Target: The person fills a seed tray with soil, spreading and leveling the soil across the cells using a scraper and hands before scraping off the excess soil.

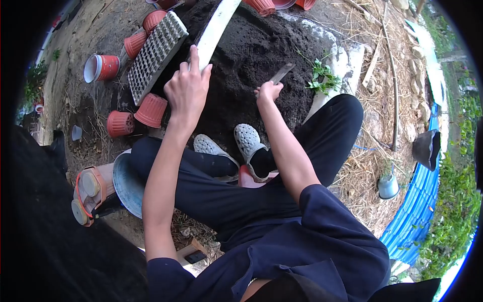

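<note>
My left hand [188, 90] is at the near end of a long white curved piece [217, 31], perhaps the edge of a tray. The forefinger lies along it, the thumb is at its other side, and the remaining fingers are curled. The piece slants up over a heap of dark soil [246, 55]. Low over the soil's right side, my right hand [269, 92] is closed round a flat, narrow grey tool [283, 73]. Its blade-like end points up and right; the grip is hidden in the fingers. Left of the soil leans a seedling tray [158, 55] with many holes.
Reddish plant pots [151, 110] lie around the tray, one a red-and-white pot [102, 68]. Cut green leaves [323, 76] rest at the soil's right edge. A round basin [128, 183] is by my left knee. Straw [375, 116] and a long stick [392, 75] lie to the right.
</note>
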Available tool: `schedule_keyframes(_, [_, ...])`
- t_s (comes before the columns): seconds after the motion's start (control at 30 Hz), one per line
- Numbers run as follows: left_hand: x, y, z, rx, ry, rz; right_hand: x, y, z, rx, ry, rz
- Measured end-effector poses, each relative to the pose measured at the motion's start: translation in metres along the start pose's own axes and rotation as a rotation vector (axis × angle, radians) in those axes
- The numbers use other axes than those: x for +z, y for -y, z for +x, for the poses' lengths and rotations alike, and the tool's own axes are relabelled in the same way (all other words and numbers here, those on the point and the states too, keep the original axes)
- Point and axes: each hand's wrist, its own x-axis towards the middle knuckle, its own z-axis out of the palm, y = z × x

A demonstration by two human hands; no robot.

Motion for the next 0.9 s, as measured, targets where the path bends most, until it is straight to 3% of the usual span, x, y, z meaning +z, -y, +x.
schedule_keyframes(0.13, [-0.009,0.008,0.002,-0.006,0.048,0.026,0.009,-0.078,0.016,0.031,-0.147,-0.256])
schedule_keyframes(0.2, [-0.008,0.012,0.002,-0.03,0.032,-0.01,0.015,-0.103,0.009,-0.018,-0.077,-0.302])
schedule_keyframes(0.27, [-0.008,0.015,0.003,-0.026,0.038,-0.019,0.017,-0.098,-0.012,0.003,0.109,-0.232])
schedule_keyframes(0.4, [-0.01,0.016,0.005,-0.081,0.059,-0.091,0.032,-0.081,-0.032,0.076,0.219,-0.068])
schedule_keyframes(0.57, [-0.017,0.017,0.01,-0.144,0.14,-0.087,0.033,-0.064,-0.046,0.166,0.528,0.157])
schedule_keyframes(0.9, [-0.016,0.012,0.011,-0.098,0.125,-0.104,0.048,-0.041,-0.08,0.203,0.539,0.235])
